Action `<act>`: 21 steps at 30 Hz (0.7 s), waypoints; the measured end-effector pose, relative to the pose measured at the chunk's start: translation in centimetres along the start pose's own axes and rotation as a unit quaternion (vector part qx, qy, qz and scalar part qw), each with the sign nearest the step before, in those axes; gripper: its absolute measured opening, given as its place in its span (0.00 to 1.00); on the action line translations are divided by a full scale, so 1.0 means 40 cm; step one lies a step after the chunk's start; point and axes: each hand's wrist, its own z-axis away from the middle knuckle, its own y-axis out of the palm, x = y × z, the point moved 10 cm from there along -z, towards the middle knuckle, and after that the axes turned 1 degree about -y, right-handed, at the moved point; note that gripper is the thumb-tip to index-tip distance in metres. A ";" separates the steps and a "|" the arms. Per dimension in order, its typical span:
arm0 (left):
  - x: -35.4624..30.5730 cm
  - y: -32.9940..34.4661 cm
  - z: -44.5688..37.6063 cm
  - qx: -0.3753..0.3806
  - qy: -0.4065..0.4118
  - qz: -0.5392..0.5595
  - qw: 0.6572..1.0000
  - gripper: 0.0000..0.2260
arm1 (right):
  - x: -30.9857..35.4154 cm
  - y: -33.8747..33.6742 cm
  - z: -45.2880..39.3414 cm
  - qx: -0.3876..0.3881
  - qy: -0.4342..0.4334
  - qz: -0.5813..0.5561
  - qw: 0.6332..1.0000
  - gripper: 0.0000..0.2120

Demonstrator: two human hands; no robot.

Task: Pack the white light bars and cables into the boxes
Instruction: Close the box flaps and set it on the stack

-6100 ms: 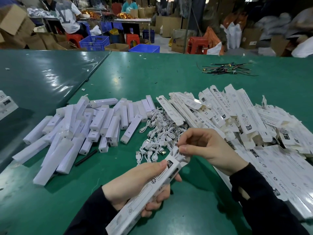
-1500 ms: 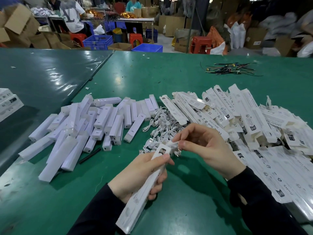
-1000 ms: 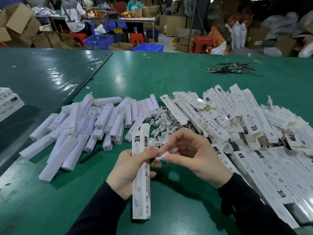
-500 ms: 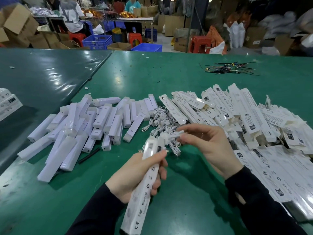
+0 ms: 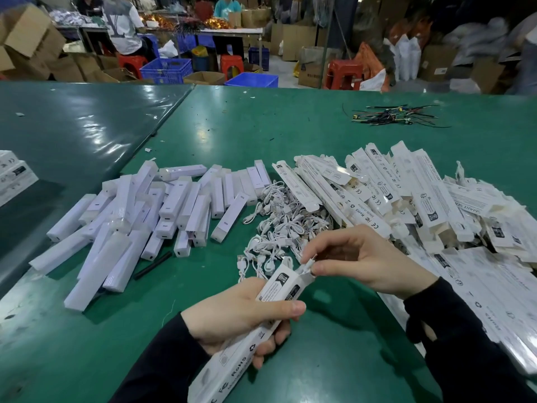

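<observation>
Since half a second ago the left hand (image 5: 241,312) has turned the box (image 5: 250,341) so its printed face shows, and the right hand (image 5: 360,263) has come down onto the box's open top end. The left grip is wrapped around the box's middle, thumb across the front; the right grip pinches something small and white at the flap, too small to tell what it is. "RoHS" and a recycling mark can be read on the box's lower part, with a dark label near its top.

Beyond the box, the pile of coiled white cables (image 5: 284,225) lies on the green counter (image 5: 290,123). Left of the cables sits the heap of white light bars (image 5: 139,216), with a thin black stick (image 5: 152,265) at its near edge. Right of the cables lies the stack of flat boxes (image 5: 406,199), printed "RoHS", "Made in China" and CE marks. Far behind that stack is a bundle of dark wires (image 5: 392,116). At the counter's left edge, well apart from the bars, more printed boxes (image 5: 13,177) poke in. Past the counter stand blue crates (image 5: 167,70), red stools (image 5: 344,74) and cardboard cartons (image 5: 29,39), with people seated at another table.
</observation>
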 end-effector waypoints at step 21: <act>0.009 -0.030 -0.013 -0.046 0.007 0.065 0.997 0.13 | -0.038 0.042 -0.021 -0.037 0.059 -0.001 0.998 0.13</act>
